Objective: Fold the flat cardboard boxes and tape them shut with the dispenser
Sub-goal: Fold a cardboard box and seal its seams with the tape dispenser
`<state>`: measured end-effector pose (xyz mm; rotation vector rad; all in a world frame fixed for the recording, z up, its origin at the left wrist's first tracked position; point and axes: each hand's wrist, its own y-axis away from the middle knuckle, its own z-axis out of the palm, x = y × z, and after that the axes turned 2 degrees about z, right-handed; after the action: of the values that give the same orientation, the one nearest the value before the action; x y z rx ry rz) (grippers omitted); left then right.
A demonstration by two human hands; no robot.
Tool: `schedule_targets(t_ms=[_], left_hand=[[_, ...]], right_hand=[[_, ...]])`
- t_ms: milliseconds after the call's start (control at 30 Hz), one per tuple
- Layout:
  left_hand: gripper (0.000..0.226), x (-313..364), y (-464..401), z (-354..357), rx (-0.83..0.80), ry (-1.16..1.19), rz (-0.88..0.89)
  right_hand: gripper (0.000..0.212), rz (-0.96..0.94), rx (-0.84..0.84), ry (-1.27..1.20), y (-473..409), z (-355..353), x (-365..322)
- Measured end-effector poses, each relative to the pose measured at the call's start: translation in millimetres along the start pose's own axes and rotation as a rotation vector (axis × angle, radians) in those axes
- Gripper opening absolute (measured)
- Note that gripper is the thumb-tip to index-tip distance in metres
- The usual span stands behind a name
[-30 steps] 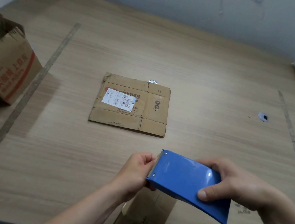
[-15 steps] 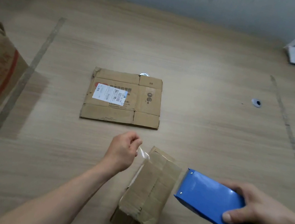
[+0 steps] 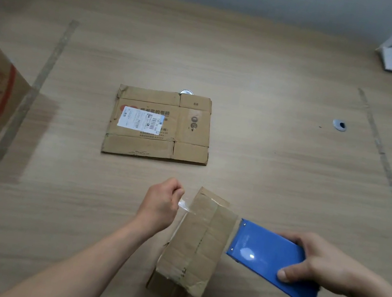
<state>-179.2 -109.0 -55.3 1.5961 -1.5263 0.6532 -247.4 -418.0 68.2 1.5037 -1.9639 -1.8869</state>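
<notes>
Head view: clear tape (image 3: 184,204) is pinched by the curled left hand (image 3: 161,204) beside the box (image 3: 195,246); the dispenser (image 3: 272,261) is gripped by the right hand (image 3: 320,264).

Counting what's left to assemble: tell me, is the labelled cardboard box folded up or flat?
Flat. The labelled cardboard box lies unfolded on the table, flaps spread level, untouched by either hand.

Flat box (image 3: 159,126) lies behind folded box (image 3: 195,246).

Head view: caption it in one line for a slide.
Left hand pinches clear tape over small folded cardboard box; right hand grips blue tape dispenser.
</notes>
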Motion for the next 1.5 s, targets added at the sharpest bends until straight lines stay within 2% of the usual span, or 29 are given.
schedule_targets(t_ms=[233, 400, 467, 500, 567, 600, 667, 700, 733, 800, 833, 900, 967, 1367, 1500], left_hand=[[0.023, -9.1, 11.0, 25.3, -0.059, -0.068, -0.064], [0.025, -0.5, 2.9, 27.0, -0.173, -0.068, -0.121], [0.011, 0.3, -0.4, 27.3, -0.206, -0.120, -0.139], [0.019, -2.8, -2.5, 27.9, -0.226, -0.139, -0.180], [0.060, -10.3, -4.3, 24.6, -0.301, -0.160, -0.322], [0.069, -11.7, -2.6, 18.8, -0.316, -0.195, -0.366], [0.069, -9.7, 4.1, 10.8, -0.191, -0.307, -0.267], [0.068, -4.0, 11.2, 7.7, -0.126, -0.320, -0.122], [0.071, 9.7, 22.6, 5.3, -0.129, -0.314, 0.082], [0.089, 39.2, 46.4, 11.0, -0.351, -0.439, 0.443], [0.102, 46.2, 55.4, 18.1, -0.475, -0.556, 0.536], [0.123, 46.1, 61.5, 29.9, -0.593, -0.767, 0.576], [0.130, 37.1, 60.3, 35.4, -0.595, -0.887, 0.579], [0.116, 30.1, 60.3, 38.4, -0.564, -0.946, 0.596], [0.116, 32.3, 60.2, 39.6, -0.567, -0.956, 0.591]], right_hand=[[0.052, 0.064, -0.003, 0.004, -19.2, 4.2, 1.0], [0.050, 0.063, -0.012, 0.023, -20.4, 0.3, -2.0], [0.049, 0.060, -0.017, 0.037, -20.9, 0.0, -3.0], [0.049, 0.063, -0.020, 0.039, -20.7, -0.3, -3.6], [0.048, 0.067, -0.030, 0.028, -19.6, -1.5, -3.7], [0.047, 0.063, -0.036, 0.024, -19.7, -1.5, -3.0], [0.048, 0.067, -0.039, 0.025, -20.8, -1.5, -1.4], [0.049, 0.072, -0.040, 0.031, -21.7, -1.1, -1.1], [0.050, 0.075, -0.042, 0.038, -23.4, -0.7, -0.2], [0.050, 0.067, -0.044, 0.056, -26.1, -0.6, 1.9], [0.051, 0.059, -0.048, 0.058, -27.2, -0.6, 1.9], [0.051, 0.054, -0.055, 0.055, -27.6, -0.5, -0.3], [0.053, 0.060, -0.073, 0.061, -28.5, -1.6, 0.9], [0.064, 0.015, -0.101, 0.014, -0.6, -18.6, 34.5], [0.049, 0.093, -0.039, 0.112, -7.4, -9.2, 23.6]])
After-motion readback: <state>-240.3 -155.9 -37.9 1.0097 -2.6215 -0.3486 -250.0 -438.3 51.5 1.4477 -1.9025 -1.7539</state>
